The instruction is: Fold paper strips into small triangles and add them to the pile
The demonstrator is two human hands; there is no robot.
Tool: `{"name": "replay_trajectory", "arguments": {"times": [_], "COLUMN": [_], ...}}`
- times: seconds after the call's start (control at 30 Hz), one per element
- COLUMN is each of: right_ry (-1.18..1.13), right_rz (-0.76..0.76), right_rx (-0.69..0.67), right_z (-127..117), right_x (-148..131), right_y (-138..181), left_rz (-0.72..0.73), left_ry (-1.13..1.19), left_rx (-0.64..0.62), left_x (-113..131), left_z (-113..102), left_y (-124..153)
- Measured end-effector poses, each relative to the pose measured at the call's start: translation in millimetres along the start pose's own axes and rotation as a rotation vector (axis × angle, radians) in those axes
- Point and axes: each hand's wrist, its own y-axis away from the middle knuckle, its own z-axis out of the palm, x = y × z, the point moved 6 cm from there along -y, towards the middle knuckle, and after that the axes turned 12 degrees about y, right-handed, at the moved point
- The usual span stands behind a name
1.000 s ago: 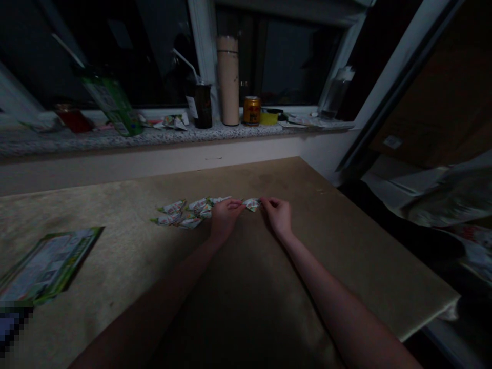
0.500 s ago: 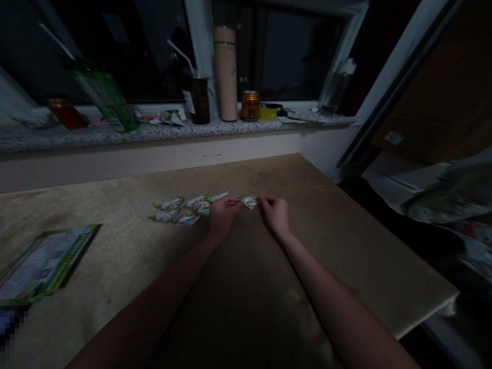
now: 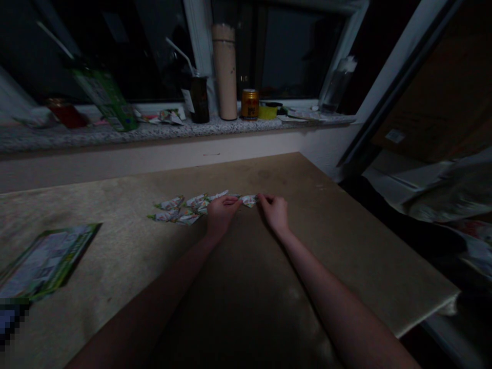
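A small wrapped candy (image 3: 249, 200) in a white and green twist wrapper is held level between my two hands, on or just above the table (image 3: 346, 246). My left hand (image 3: 222, 212) is closed, its fingertips pinching the wrapper's left end. At the other end, my right hand (image 3: 275, 211) pinches the wrapper's right tip between thumb and forefinger. Left of my hands, several more wrapped candies (image 3: 168, 215) lie close together in rough rows on the tabletop. My left hand partly covers the nearest ones.
A green and white candy bag (image 3: 49, 261) lies flat at the left. Along the granite windowsill (image 3: 154, 132) stand a beige thermos (image 3: 225, 74), a gold can (image 3: 250, 105), a dark cup with a straw (image 3: 198, 100) and a clear bottle (image 3: 339, 84). Cardboard boxes (image 3: 423, 113) are at the right.
Both hands stay in almost the same place, still on the candy's two ends. The candy appears slightly flatter and shifted a little. The rows at the left have not moved.
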Motion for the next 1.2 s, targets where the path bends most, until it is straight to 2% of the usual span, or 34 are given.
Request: {"name": "replay_trajectory", "arguments": {"times": [0.23, 0.4, 0.63, 0.97, 1.2], "right_ry": [0.026, -0.002, -0.076, -0.053, 0.001], "right_rz": [0.026, 0.058, 0.049, -0.121, -0.286], "right_rx": [0.009, 0.104, 0.153, 0.086, -0.03], "right_z": [-3.3, -11.9, -15.5, -8.6, -2.6], "right_x": [-0.4, 0.9, -0.7, -21.2, -45.0], "right_y": [0.9, 1.5, 6.5, 22.6, 40.3], "left_rz": [0.012, 0.004, -0.02, -0.005, 0.055], "left_ry": [0.031, 0.042, 0.027, -0.05, -0.209], "left_rx": [0.013, 0.013, 0.013, -0.009, -0.135], "left_x": [-1.5, 1.3, 1.8, 4.7, 16.8], "left_z": [-2.7, -6.1, -24.0, -60.5, -78.7], "left_y": [1.4, 8.0, 18.9, 35.9, 55.3]}}
